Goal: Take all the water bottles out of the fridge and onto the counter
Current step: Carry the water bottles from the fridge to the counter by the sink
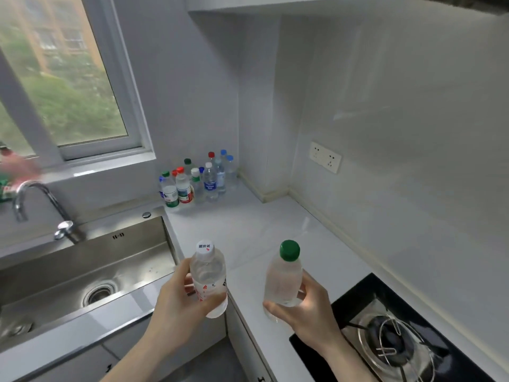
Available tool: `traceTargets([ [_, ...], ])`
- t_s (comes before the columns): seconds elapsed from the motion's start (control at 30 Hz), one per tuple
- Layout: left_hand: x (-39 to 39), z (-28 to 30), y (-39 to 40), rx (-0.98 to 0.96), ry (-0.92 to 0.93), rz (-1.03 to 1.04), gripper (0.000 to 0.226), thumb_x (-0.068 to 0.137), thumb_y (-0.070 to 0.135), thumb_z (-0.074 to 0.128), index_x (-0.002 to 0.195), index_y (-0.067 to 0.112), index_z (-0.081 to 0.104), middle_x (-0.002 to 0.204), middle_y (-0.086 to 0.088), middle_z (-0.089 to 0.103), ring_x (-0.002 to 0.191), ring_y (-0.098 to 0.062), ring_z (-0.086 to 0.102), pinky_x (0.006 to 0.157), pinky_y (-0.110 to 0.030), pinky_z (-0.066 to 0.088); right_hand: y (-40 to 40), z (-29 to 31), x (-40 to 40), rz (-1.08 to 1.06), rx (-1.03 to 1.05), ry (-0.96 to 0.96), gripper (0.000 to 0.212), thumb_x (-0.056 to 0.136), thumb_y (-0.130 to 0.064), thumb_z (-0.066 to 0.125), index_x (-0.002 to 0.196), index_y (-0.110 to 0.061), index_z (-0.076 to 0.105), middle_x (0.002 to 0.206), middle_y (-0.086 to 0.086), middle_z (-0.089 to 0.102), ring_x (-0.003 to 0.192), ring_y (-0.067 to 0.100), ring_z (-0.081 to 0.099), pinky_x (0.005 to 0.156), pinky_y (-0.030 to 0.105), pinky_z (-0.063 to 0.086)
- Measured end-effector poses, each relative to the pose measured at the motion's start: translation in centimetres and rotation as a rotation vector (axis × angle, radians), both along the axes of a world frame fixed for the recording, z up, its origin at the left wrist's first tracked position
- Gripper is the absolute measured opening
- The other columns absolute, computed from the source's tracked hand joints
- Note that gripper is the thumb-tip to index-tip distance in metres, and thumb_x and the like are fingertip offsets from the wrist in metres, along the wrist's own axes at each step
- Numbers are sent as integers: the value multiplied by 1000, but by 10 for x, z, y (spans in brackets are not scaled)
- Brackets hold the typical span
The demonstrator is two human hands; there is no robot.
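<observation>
My left hand (180, 301) grips a clear water bottle with a white cap (208, 277), held upright over the near edge of the white counter (248, 230). My right hand (303, 312) grips a second clear bottle with a green cap (283, 277), tilted slightly left above the counter. Several water bottles (198, 180) with red, green, blue and white caps stand grouped in the far corner of the counter below the window. The fridge is out of view.
A steel sink (82, 271) with a curved tap (35, 199) lies to the left. A black gas hob (394, 337) sits at the lower right. A wall socket (325, 157) is on the right wall. A blurred red and green object (11, 172) shows at the left edge.
</observation>
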State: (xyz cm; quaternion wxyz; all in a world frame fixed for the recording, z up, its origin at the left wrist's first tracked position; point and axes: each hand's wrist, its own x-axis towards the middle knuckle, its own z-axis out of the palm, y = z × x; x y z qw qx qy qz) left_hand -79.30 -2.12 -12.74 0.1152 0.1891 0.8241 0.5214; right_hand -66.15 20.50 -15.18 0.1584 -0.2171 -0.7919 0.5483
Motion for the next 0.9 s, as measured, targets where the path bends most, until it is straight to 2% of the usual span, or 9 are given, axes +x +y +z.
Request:
traceTargets([
  [0.07, -27, -5, -4, -7, 3, -8, 50, 73, 19, 91, 109, 37, 61, 96, 21, 71, 91, -1, 66, 73, -17, 52, -5, -4, -26, 2, -1, -14, 39, 69, -25, 95, 100, -25, 71, 95, -4, 74, 92, 15, 71, 83, 36, 61],
  [0.17, -76, -14, -11, -21, -4, -19, 53, 71, 26, 92, 111, 38, 59, 101, 23, 71, 92, 1, 65, 80, -27, 52, -13, -10, -69, -17, 2, -36, 40, 68, -29, 93, 100, -26, 70, 96, -4, 75, 93, 14, 71, 83, 41, 61],
  [0.33, -146, -20, -20, -39, -17, -40, 53, 68, 26, 94, 107, 37, 59, 96, 22, 73, 89, 2, 67, 79, -27, 51, -25, -10, -128, -62, 14, -54, 39, 69, -29, 94, 101, -30, 71, 99, -9, 75, 95, 7, 70, 83, 33, 61],
  [0.43, -188, -28, -25, -70, -25, -62, 55, 67, 29, 94, 107, 39, 58, 96, 22, 73, 89, -1, 68, 80, -34, 56, -34, -14, -162, -107, -8, -45, 41, 70, -28, 94, 104, -34, 70, 102, -16, 75, 97, 1, 69, 82, 29, 60],
  [0.6, -239, -43, -25, -93, -40, -66, 54, 65, 31, 93, 105, 37, 56, 97, 20, 72, 90, -4, 69, 78, -37, 59, -36, -27, -203, -117, -11, -83, 47, 69, -32, 96, 107, -41, 69, 105, -28, 72, 99, -7, 64, 77, 17, 51],
  [0.73, -276, -58, -16, -102, -67, -51, 53, 65, 30, 92, 104, 37, 56, 97, 17, 73, 88, -8, 70, 77, -38, 60, -29, -35, -243, -105, -14, -107, 47, 68, -32, 95, 106, -40, 68, 103, -28, 71, 97, -7, 64, 75, 15, 50],
  [0.83, -301, -71, -5, -133, -65, -24, 51, 63, 34, 91, 100, 35, 55, 95, 15, 71, 86, -10, 69, 76, -38, 59, -18, -46, -272, -86, -21, -132, 46, 68, -34, 95, 105, -41, 68, 103, -25, 72, 96, -3, 66, 77, 18, 53],
  [0.9, -320, -80, 3, -149, -58, 17, 51, 61, 36, 89, 98, 37, 54, 95, 16, 68, 86, -9, 67, 77, -40, 58, -9, -52, -294, -50, -12, -148, 46, 67, -35, 95, 104, -41, 68, 101, -26, 72, 95, -5, 65, 75, 14, 51],
])
